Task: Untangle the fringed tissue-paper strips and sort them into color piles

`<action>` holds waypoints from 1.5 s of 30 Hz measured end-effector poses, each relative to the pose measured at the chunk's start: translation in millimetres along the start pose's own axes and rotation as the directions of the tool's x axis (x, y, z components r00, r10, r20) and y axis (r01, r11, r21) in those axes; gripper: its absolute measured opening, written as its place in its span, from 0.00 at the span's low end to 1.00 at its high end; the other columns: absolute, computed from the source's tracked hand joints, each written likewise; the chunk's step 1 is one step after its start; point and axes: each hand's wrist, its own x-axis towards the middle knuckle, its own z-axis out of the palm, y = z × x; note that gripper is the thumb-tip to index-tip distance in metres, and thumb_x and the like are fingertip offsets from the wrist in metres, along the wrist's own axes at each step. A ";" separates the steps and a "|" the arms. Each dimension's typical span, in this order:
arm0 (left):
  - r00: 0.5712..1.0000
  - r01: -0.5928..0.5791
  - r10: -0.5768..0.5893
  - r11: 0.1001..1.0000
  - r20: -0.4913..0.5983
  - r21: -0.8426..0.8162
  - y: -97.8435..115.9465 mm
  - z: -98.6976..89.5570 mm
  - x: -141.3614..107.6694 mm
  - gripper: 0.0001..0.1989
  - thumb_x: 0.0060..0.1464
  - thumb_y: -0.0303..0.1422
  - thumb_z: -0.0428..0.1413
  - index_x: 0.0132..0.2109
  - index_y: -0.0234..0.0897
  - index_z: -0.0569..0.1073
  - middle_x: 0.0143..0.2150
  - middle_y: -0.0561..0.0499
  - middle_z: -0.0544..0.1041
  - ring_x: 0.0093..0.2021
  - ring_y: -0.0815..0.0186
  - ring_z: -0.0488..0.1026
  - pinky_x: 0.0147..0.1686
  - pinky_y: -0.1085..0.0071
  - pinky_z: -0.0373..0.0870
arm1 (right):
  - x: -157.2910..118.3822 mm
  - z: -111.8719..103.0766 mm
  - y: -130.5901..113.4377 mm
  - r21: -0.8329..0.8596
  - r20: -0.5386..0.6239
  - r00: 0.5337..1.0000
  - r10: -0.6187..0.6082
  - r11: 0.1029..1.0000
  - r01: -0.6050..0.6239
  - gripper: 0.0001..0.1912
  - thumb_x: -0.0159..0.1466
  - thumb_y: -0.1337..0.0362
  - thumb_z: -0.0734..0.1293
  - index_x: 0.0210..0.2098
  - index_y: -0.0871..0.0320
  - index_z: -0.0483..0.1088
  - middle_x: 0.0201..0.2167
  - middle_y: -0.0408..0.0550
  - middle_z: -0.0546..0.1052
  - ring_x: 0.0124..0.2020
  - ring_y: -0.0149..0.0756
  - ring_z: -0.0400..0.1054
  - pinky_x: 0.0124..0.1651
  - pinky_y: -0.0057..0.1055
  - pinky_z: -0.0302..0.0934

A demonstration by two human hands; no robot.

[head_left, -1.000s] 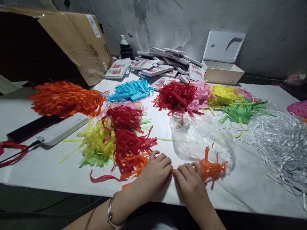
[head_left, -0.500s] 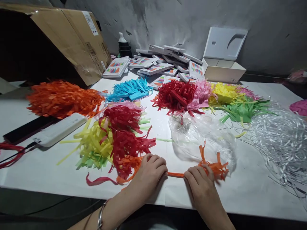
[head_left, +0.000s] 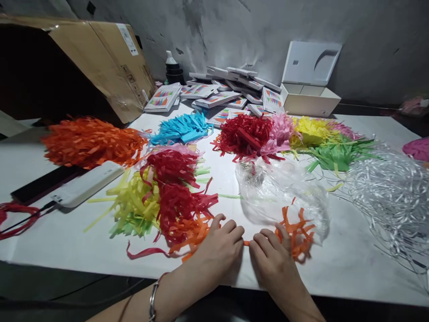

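An orange paper tassel [head_left: 299, 235] lies low over the white tabletop, its twisted middle bridging my two hands. My left hand [head_left: 221, 243] is closed on the left part of that twist, palm down, beside a pile of red fringed tassels [head_left: 182, 201]. My right hand [head_left: 275, 257] is closed on the right part, with the cut fringe spreading out past its fingers. Only a short stretch of twisted paper shows between the hands. More orange fringe [head_left: 192, 235] spills out on the far side of my left hand. The fingertips of both hands are partly hidden.
A crumpled clear plastic bag [head_left: 284, 192] lies beyond my right hand. Silver ribbon [head_left: 392, 192] is heaped at right. Orange [head_left: 94, 141], blue [head_left: 184, 127] and green [head_left: 342, 152] tassels lie around. Flat printed boxes [head_left: 217, 98], a large carton [head_left: 110, 67] and a white power bank [head_left: 87, 183] stand farther off.
My hands have come closer together, the left moving right and the right slightly left. The exposed twisted stretch between them is shorter. The view has shifted slightly.
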 end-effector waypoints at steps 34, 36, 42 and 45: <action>0.967 0.037 -0.254 0.285 -0.038 -0.958 37.6 -45.5 13.6 0.18 0.62 0.44 0.57 0.32 0.35 0.79 0.28 0.48 0.79 0.30 0.65 0.72 0.32 0.72 0.67 | -21.6 -26.4 -23.8 0.502 -0.468 0.813 0.347 0.861 -0.079 0.24 0.67 0.75 0.64 0.58 0.49 0.72 0.39 0.49 0.78 0.41 0.40 0.76 0.40 0.33 0.73; 0.956 -0.012 -0.262 0.422 -0.134 -0.907 37.5 -49.7 14.8 0.12 0.62 0.39 0.58 0.35 0.36 0.79 0.30 0.48 0.80 0.31 0.65 0.74 0.33 0.72 0.67 | -20.8 -28.1 -19.9 0.477 -0.481 0.820 0.309 0.878 -0.050 0.26 0.67 0.76 0.63 0.60 0.48 0.71 0.37 0.48 0.78 0.40 0.39 0.77 0.41 0.34 0.73; 0.960 -0.159 -0.094 0.588 -0.262 -0.793 39.2 -68.3 22.1 0.09 0.66 0.30 0.50 0.37 0.38 0.74 0.34 0.48 0.76 0.34 0.66 0.72 0.33 0.73 0.68 | -16.4 -26.6 -3.6 0.648 -0.315 0.869 0.381 0.755 -0.096 0.14 0.74 0.58 0.58 0.48 0.53 0.74 0.32 0.46 0.77 0.33 0.34 0.74 0.36 0.27 0.69; 0.981 -0.095 -0.072 0.622 -0.178 -0.777 33.1 -74.1 35.8 0.10 0.66 0.31 0.52 0.35 0.38 0.72 0.32 0.50 0.75 0.32 0.67 0.70 0.31 0.74 0.67 | -20.2 -29.6 12.1 0.691 -0.162 0.936 0.311 0.713 -0.118 0.25 0.75 0.51 0.53 0.31 0.54 0.72 0.23 0.42 0.73 0.26 0.30 0.70 0.31 0.24 0.64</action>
